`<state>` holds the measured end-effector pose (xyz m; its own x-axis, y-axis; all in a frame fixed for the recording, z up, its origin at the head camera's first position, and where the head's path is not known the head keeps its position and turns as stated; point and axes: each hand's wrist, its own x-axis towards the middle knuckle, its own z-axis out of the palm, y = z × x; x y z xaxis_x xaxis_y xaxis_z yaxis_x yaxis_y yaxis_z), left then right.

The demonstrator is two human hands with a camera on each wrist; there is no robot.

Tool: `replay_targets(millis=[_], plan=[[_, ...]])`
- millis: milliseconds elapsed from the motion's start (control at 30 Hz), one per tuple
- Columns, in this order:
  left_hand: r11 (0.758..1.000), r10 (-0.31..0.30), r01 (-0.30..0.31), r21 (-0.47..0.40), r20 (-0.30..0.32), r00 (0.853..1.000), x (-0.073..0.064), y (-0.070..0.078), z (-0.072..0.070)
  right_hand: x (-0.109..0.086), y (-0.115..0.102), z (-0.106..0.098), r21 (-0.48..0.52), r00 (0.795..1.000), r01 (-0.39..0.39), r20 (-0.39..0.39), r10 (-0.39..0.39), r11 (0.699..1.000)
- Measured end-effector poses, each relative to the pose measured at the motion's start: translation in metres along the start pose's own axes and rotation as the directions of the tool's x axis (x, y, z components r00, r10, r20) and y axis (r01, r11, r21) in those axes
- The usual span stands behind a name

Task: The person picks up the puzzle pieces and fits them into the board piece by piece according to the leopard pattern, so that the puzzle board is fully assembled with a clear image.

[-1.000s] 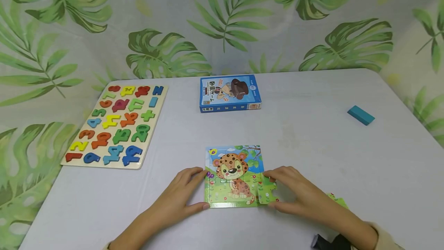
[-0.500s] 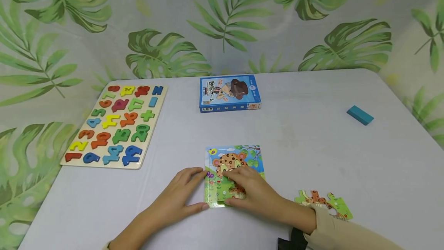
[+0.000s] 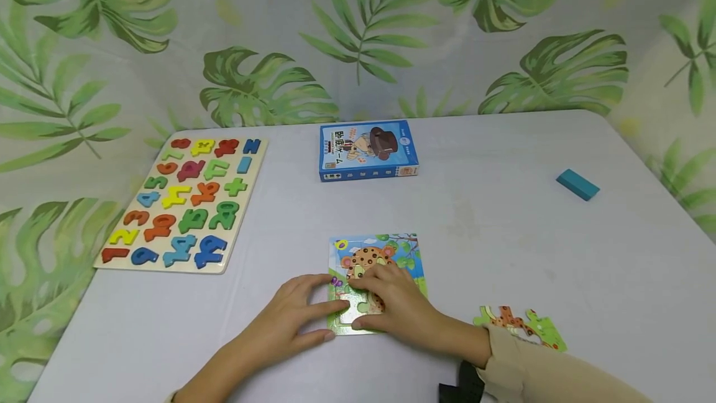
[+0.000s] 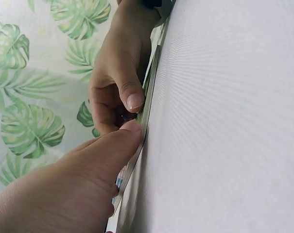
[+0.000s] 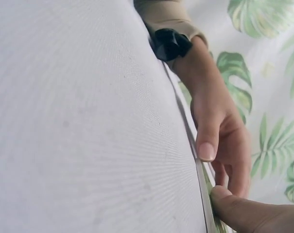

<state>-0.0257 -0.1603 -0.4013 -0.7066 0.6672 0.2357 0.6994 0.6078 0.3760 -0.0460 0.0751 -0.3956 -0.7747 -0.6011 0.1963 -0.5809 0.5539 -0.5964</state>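
Observation:
A jigsaw puzzle (image 3: 411, 252) with a cartoon leopard cub lies flat on the white table, partly hidden by my right hand. With thumb and fingers, my right hand (image 3: 399, 300) holds a green puzzle piece (image 3: 351, 310) by its upper and lower edges, over the puzzle's lower left. The piece catches a bright glare. My left hand (image 3: 293, 313) lies at the puzzle's left side, its index fingertip on the piece and its thumb by the bottom left corner. Both wrist views show the left hand (image 4: 83, 165) and right hand (image 5: 219, 126) facing each other at the puzzle's edge.
Several loose puzzle pieces (image 3: 545, 328) lie to the right, partly behind my right sleeve. A wooden number board (image 3: 220, 260) sits at the left. A blue game box (image 3: 366, 148) stands at the back and a teal block (image 3: 578, 185) at the right.
My right hand has come left from the puzzle's right side with the green piece, to its lower left. My left index finger has moved onto the piece. The loose pieces are uncovered more.

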Motion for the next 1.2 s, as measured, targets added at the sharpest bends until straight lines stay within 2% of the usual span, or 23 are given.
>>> replay_targets(millis=[100, 233, 400, 567, 700, 800, 900, 1033, 1200], plan=[[0.999, 0.034, -0.034, 0.002, -0.005, 0.999, 0.0, 0.0, -0.001, 0.001, 0.0, 0.0, -0.06, 1.0, 0.023, 0.0, -0.023, 0.998], [0.999, 0.035, -0.035, -0.003, -0.004, 0.999, 0.0, 0.0, -0.002, 0.001, -0.002, 0.0, -0.149, 0.999, 0.035, 0.014, -0.033, 0.988], [0.999, 0.006, -0.005, -0.035, 0.006, 1.0, 0.0, 0.001, -0.004, 0.001, -0.002, -0.005, -0.144, 0.996, 0.023, 0.089, -0.01, 0.989], [0.999, -0.016, 0.016, -0.051, 0.007, 1.0, 0.0, 0.002, -0.004, -0.004, 0.005, -0.015, 0.006, 0.982, -0.024, 0.187, 0.022, 1.0], [0.998, -0.019, 0.018, -0.053, -0.004, 1.0, -0.001, 0.001, -0.002, -0.008, 0.009, -0.029, 0.2, 0.973, -0.126, 0.218, 0.082, 0.972], [0.998, -0.022, 0.021, -0.052, -0.008, 1.0, -0.001, 0.0, -0.001, -0.013, 0.01, -0.044, 0.274, 0.974, -0.165, 0.196, 0.113, 0.948], [0.998, -0.024, 0.023, -0.053, -0.013, 1.0, -0.001, 0.0, 0.0, -0.024, 0.012, -0.06, 0.285, 0.986, -0.139, 0.133, 0.105, 0.948], [0.998, -0.025, 0.023, -0.056, -0.02, 0.999, -0.001, 0.0, 0.0, -0.044, 0.014, -0.083, 0.227, 0.995, -0.101, 0.018, 0.1, 0.969], [0.999, -0.016, 0.015, -0.051, -0.027, 0.999, -0.001, 0.0, 0.001, -0.07, 0.018, -0.106, 0.135, 0.983, -0.152, -0.086, 0.165, 0.979]])
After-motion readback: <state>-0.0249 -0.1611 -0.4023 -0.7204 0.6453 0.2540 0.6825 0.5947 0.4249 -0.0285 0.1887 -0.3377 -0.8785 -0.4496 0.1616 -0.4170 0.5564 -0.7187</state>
